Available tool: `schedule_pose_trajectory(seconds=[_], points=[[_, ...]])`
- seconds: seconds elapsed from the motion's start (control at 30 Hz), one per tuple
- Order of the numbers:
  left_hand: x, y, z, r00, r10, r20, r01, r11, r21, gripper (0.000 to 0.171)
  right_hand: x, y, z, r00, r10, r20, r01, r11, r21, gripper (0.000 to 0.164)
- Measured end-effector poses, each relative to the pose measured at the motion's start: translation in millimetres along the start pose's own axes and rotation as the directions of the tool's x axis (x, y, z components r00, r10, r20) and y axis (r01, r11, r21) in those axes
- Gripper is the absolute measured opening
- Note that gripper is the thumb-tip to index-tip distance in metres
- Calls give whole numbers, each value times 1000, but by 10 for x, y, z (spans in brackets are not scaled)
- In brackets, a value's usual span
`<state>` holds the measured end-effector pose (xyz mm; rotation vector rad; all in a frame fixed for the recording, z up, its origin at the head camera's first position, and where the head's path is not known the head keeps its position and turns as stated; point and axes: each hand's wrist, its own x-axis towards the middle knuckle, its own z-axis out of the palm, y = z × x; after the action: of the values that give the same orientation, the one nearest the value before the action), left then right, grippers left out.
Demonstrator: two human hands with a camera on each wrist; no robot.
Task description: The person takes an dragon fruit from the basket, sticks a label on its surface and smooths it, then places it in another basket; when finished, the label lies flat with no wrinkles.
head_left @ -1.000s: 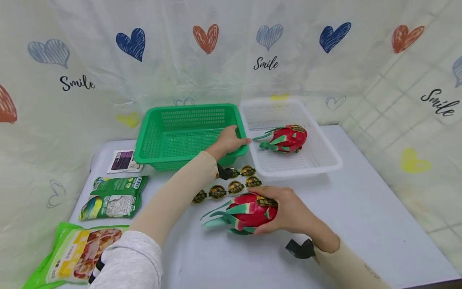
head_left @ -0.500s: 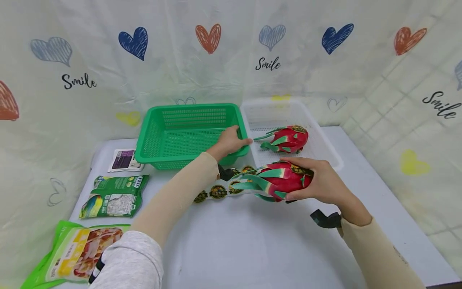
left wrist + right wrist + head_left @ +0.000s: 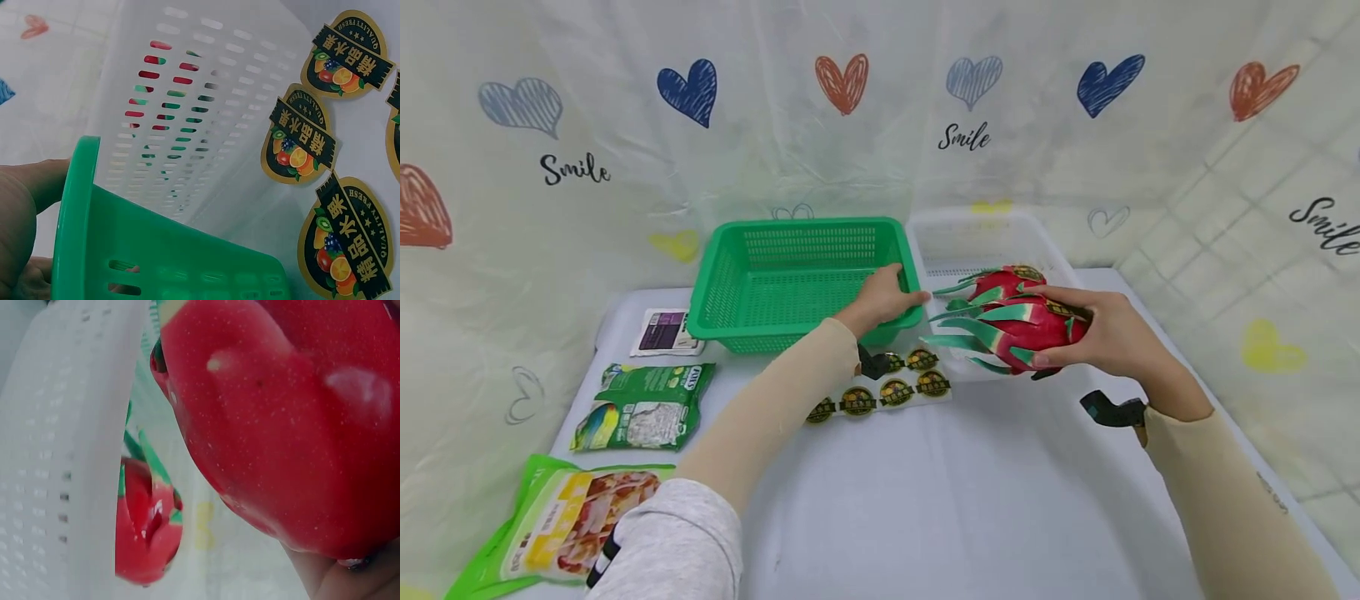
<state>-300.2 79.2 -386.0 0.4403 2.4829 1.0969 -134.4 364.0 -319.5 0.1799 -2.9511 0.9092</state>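
Observation:
My left hand [image 3: 883, 298] grips the right rim of a green plastic basket [image 3: 805, 223], its thumb over the edge. My right hand [image 3: 1123, 337] holds a red dragon fruit [image 3: 1030, 333] with green scales and a black-and-gold sticker, fingers on its far side and thumb on its near side. This fruit is held over the front of a white plastic basket [image 3: 981, 237]. Inside that basket lies a second stickered dragon fruit [image 3: 147, 519], partly hidden in the head view by the held one. Its red and green show through the white basket's slots [image 3: 159, 75] in the left wrist view.
A sheet of round fruit stickers [image 3: 859, 402] lies in front of the baskets. On the left are a small purple-and-white packet [image 3: 662, 332], a green bag [image 3: 643, 408] and a larger green-edged food bag [image 3: 580, 521]. A heart-printed curtain [image 3: 760, 133] hangs behind.
My right hand has lifted the dragon fruit from beside the sticker sheet, carrying it up and right to over the white basket. The left hand has stayed on the green basket's rim.

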Motion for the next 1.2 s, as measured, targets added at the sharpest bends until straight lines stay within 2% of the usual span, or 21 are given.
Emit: schedule_pose_trajectory(seconds=[0.33, 0.5, 0.67, 0.8, 0.9, 1.07, 1.2], points=[[20, 12, 47, 1000, -1, 4, 1, 1000, 14, 89, 310, 343, -92, 991, 103, 90, -100, 994, -34, 85], [-28, 58, 37, 1000, -3, 28, 3, 1000, 4, 88, 383, 501, -81, 982, 141, 126, -134, 989, -63, 87], [-78, 93, 35, 999, -10, 32, 11, 1000, -14, 88, 381, 683, 17, 976, 140, 165, -115, 981, -154, 92], [-91, 82, 34, 999, -18, 28, 19, 1000, -16, 88, 375, 794, 107, 971, 133, 197, -97, 979, -179, 96], [-104, 79, 25, 1000, -18, 23, 19, 1000, -22, 88, 377, 809, 155, 971, 117, 209, -81, 981, -176, 97], [-119, 97, 12, 1000, -18, -1, 18, 998, -52, 89, 417, 763, 187, 970, 49, 237, -5, 983, -183, 90], [-104, 119, 28, 1000, -18, -9, 17, 999, -39, 88, 423, 755, 196, 962, 69, 263, -20, 983, -182, 89]])
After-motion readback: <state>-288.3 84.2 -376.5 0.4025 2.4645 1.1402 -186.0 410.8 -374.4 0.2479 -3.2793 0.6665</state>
